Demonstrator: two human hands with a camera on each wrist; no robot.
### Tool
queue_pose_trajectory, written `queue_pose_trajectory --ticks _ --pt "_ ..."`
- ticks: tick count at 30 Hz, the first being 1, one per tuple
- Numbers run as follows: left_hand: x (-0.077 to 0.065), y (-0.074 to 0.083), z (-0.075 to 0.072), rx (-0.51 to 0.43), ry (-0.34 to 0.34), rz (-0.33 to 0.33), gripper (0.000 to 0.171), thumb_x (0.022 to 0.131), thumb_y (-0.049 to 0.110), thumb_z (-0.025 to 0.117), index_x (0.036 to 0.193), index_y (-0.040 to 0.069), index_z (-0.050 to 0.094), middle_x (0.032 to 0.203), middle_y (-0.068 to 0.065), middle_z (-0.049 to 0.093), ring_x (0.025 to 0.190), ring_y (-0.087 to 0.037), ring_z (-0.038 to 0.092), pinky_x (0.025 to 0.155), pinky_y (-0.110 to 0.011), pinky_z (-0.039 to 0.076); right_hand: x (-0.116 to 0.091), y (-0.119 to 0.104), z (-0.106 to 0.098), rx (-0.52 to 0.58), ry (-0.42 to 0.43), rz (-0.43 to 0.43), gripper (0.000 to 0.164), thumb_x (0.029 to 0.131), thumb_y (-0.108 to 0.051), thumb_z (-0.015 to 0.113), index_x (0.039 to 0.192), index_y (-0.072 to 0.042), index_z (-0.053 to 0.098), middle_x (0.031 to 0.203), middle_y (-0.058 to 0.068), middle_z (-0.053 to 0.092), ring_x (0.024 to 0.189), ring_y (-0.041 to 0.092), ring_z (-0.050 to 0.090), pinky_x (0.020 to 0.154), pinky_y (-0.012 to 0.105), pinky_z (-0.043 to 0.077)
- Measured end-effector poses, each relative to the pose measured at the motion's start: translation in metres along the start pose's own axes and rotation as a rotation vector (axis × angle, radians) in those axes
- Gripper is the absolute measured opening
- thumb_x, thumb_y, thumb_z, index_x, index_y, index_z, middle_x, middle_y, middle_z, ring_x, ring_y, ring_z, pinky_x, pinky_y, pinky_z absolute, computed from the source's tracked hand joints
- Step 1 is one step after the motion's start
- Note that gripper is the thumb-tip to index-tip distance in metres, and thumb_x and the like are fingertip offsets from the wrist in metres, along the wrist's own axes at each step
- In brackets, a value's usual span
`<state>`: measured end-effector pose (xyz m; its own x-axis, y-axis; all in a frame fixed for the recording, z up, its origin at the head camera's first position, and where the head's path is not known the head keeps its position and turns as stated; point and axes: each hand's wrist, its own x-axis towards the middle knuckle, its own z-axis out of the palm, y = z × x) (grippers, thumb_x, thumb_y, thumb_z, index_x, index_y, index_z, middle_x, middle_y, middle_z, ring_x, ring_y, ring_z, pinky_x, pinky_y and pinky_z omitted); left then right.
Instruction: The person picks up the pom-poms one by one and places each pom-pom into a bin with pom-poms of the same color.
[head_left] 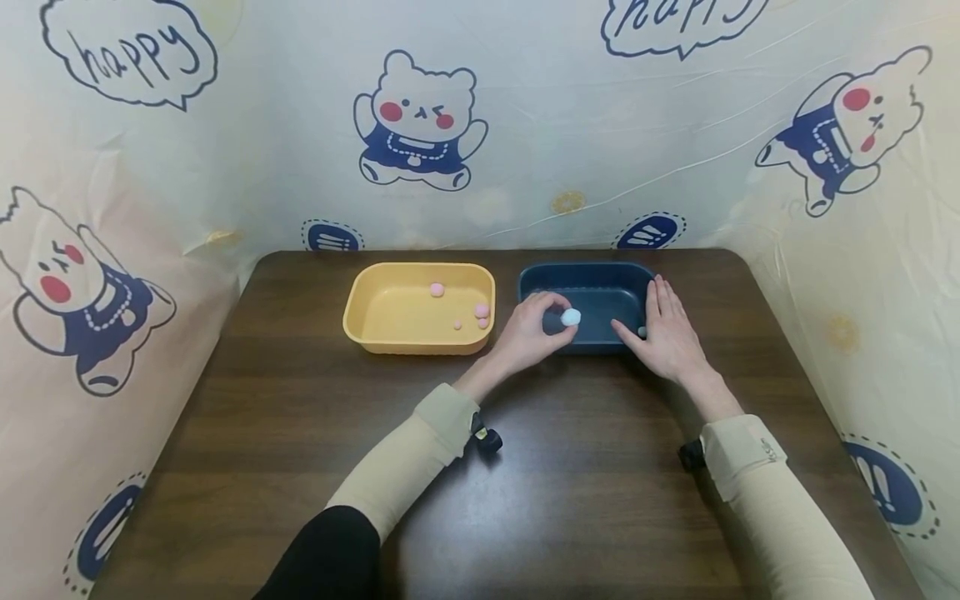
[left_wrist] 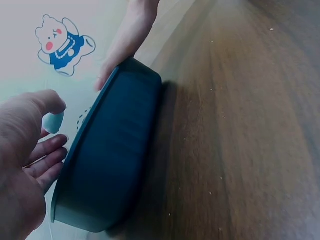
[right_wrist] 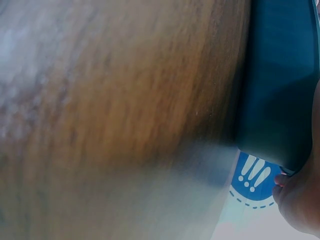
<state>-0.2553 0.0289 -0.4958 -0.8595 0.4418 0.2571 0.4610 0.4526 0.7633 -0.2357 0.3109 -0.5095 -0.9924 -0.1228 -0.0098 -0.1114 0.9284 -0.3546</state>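
Observation:
Between thumb and forefinger, my left hand (head_left: pixel 528 332) pinches a small pale blue ball (head_left: pixel 571 317) over the left part of the dark blue tray (head_left: pixel 600 347). The left wrist view shows the same ball (left_wrist: pixel 53 122) by the curled fingers, beside the tray's outer wall (left_wrist: pixel 112 150). My right hand (head_left: pixel 667 337) lies across the tray's right rim, its fingers stretched out and the thumb spread to the left. Another small bluish ball (head_left: pixel 642 332) shows in the tray beside that thumb, partly covered by the hand. In the right wrist view only an edge of the hand (right_wrist: pixel 299 200) appears.
A yellow tray (head_left: pixel 420 348) stands left of the blue one and holds several pink balls, among them one at the back (head_left: pixel 437 289). Both trays are near the far edge of the brown wooden table (head_left: pixel 300 417). A printed cloth (head_left: pixel 525 125) hangs behind and at the sides.

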Motion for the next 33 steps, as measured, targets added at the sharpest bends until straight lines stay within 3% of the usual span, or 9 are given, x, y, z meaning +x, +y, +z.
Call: queue_pose_trajectory --ticks 10,18,26,33 --pt "0.015 -0.005 0.004 0.043 -0.008 -0.026 0.033 0.101 0.025 0.081 0.128 0.009 0.071 0.131 -0.008 0.074 0.125 -0.025 0.063 0.117 -0.043 0.057 0.000 0.000 0.001 -0.004 -0.001 0.004 0.114 0.107 -0.074 0.046 0.173 0.006 -0.002 0.184 0.027 -0.006 0.171 0.051 0.004 0.139 0.068 0.012" --pt "0.023 -0.008 0.000 0.211 0.008 -0.007 0.035 0.103 0.028 0.079 0.131 0.006 0.074 0.134 -0.012 0.071 0.127 -0.028 0.061 0.112 -0.039 0.059 0.000 0.001 0.001 0.003 0.004 0.000 0.114 0.107 -0.073 0.046 0.173 0.007 -0.001 0.184 0.027 -0.005 0.172 0.050 0.004 0.139 0.067 0.011" --pt "0.027 -0.013 -0.001 0.278 0.029 -0.024 0.034 0.103 0.029 0.080 0.129 0.007 0.076 0.133 -0.013 0.067 0.127 -0.028 0.059 0.109 -0.037 0.061 0.001 0.001 0.001 0.004 -0.002 0.003 0.114 0.107 -0.073 0.046 0.173 0.006 -0.002 0.184 0.027 -0.006 0.172 0.050 0.004 0.139 0.067 0.011" --pt "0.033 -0.017 -0.001 0.393 0.029 -0.034 0.035 0.104 0.030 0.078 0.129 0.007 0.077 0.135 -0.015 0.064 0.131 -0.030 0.055 0.111 -0.040 0.056 0.000 0.001 0.000 0.001 0.000 -0.001 0.113 0.107 -0.073 0.046 0.173 0.006 -0.002 0.184 0.027 -0.006 0.172 0.050 0.004 0.139 0.067 0.011"
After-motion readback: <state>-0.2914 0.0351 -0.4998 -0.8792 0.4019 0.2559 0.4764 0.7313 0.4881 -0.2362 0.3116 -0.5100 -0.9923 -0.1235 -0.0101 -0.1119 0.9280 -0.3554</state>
